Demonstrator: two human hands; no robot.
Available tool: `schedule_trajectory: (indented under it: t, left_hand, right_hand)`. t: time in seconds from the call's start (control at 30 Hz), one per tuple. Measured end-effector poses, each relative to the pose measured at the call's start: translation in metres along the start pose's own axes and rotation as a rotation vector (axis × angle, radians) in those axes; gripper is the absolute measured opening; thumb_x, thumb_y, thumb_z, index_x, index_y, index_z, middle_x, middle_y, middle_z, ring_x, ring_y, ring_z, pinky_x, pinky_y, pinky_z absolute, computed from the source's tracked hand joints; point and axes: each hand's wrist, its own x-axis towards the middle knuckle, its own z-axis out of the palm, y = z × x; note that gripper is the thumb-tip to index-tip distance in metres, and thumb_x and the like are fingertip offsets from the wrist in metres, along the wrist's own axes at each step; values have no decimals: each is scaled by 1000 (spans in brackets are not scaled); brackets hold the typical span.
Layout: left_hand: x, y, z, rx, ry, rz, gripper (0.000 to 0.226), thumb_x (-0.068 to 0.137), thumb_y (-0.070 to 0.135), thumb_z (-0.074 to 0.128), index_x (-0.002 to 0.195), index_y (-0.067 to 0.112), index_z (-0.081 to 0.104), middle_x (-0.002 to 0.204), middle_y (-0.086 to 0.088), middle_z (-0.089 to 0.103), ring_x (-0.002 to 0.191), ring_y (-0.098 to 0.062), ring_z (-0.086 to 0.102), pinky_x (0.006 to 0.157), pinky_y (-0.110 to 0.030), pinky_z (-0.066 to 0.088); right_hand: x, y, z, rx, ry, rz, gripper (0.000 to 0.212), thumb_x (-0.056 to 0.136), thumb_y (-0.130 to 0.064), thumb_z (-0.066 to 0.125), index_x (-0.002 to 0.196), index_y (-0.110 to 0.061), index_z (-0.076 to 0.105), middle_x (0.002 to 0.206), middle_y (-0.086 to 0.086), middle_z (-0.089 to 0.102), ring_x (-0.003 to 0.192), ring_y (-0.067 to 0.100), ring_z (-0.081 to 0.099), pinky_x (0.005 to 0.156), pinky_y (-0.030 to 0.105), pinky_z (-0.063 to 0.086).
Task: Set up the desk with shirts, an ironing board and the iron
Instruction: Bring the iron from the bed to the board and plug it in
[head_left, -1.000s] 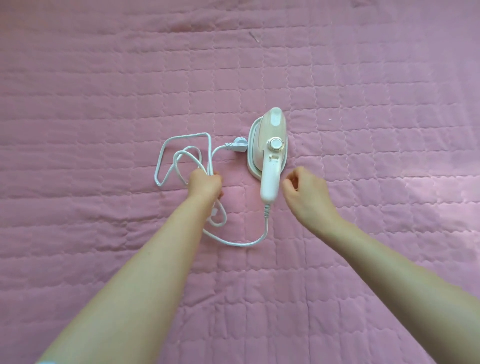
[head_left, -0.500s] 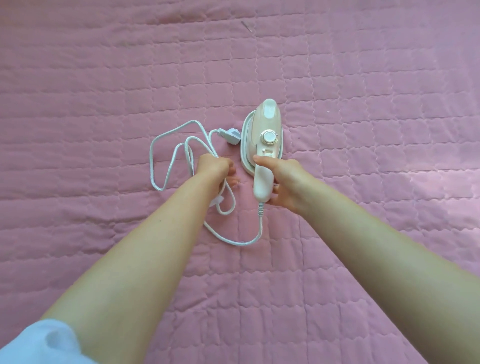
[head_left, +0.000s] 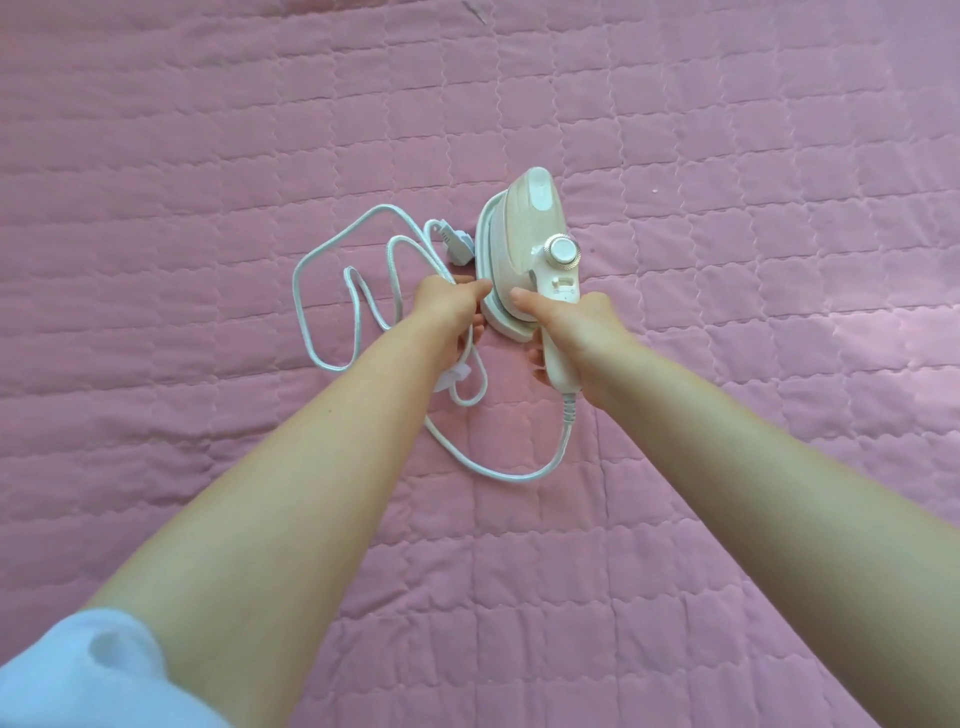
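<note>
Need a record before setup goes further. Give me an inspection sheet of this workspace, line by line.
Surface: pink quilted cover fills the view, lying flat.
Job's things: small pink and white iron, nose pointing away from the person; no shirts or ironing board seen.
Clutter: nothing seen, apart from a small dark speck near the top edge.
Grippers: right hand closed around the iron's grip; left hand closed on gathered loops of cord, fingertips against the iron's base.
Cables: white cord runs from the rear of the grip in loose loops to the left; plug lies unplugged beside the iron.
Surroundings: a white sleeve at lower left; nothing else seen.
</note>
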Motion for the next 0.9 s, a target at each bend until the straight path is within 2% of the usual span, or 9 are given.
schedule_trajectory:
  t: [0.13, 0.27, 0.4, 0.57, 0.63, 0.67, 0.77, 0.9]
  left_hand:
    - [2, -2, 5, 55, 29, 53, 16, 90, 22, 64, 102, 12, 62, 92, -8, 69, 79, -20, 64, 54, -23, 43]
    - [-4, -7, 8, 34, 55, 65, 8, 90, 16, 65, 84, 15, 59, 73, -4, 62, 61, -15, 56, 43, -19, 40]
    - [-15, -21, 8, -24, 59, 56, 4, 90, 10, 64, 92, 10, 61, 80, -12, 62, 57, -18, 50, 35, -13, 35]
    - [-46, -41, 1, -67, 71, 27, 7, 89, 11, 66, 95, 11, 63, 85, -16, 62, 65, -24, 53, 37, -16, 35]
    - [-68, -49, -4, -105, 57, 37, 7, 89, 11, 65, 96, 12, 64, 84, -15, 65, 67, -25, 60, 38, -14, 34]
    - [-81, -52, -8, -132, 44, 43, 7, 90, 10, 64, 96, 12, 63, 82, -12, 67, 62, -23, 63, 37, -13, 33]
    - [-124, -61, -18, -183, 36, 26, 6, 90, 10, 63, 92, 15, 63, 74, -1, 69, 52, -10, 67, 40, -16, 33]
    - [-185, -72, -31, -237, 46, 2, 6, 90, 11, 64, 91, 16, 62, 76, 2, 71, 60, -14, 69, 46, -24, 30]
  right_hand:
    - [3, 5, -11, -27, 103, -76, 28, 72, -32, 76, 74, -13, 56, 50, 2, 47, 39, 18, 43, 49, 27, 42]
    - [-3, 11, -22, -67, 101, -104, 17, 75, -19, 68, 70, -12, 53, 57, 6, 46, 42, 19, 42, 43, 23, 37]
    - [-19, 19, -28, -98, 90, -119, 3, 73, -8, 56, 73, -9, 53, 59, 8, 45, 44, 19, 42, 44, 24, 38]
    - [-54, 31, -31, -176, 75, -163, 5, 70, -8, 54, 66, -10, 52, 51, 9, 47, 46, 23, 46, 50, 30, 41]
    - [-74, 37, -34, -218, 66, -191, 7, 69, -9, 54, 63, -12, 51, 50, 8, 48, 45, 24, 48, 51, 32, 43]
    - [-85, 40, -36, -234, 63, -203, 8, 69, -9, 54, 63, -12, 51, 51, 9, 48, 45, 24, 49, 51, 33, 44]
    - [-126, 46, -41, -310, 53, -255, 12, 69, -9, 54, 58, -12, 49, 50, 10, 50, 45, 25, 51, 53, 37, 48]
    - [-197, 47, -46, -346, 30, -281, 13, 72, -6, 54, 61, -11, 49, 52, 9, 50, 42, 22, 52, 49, 33, 50]
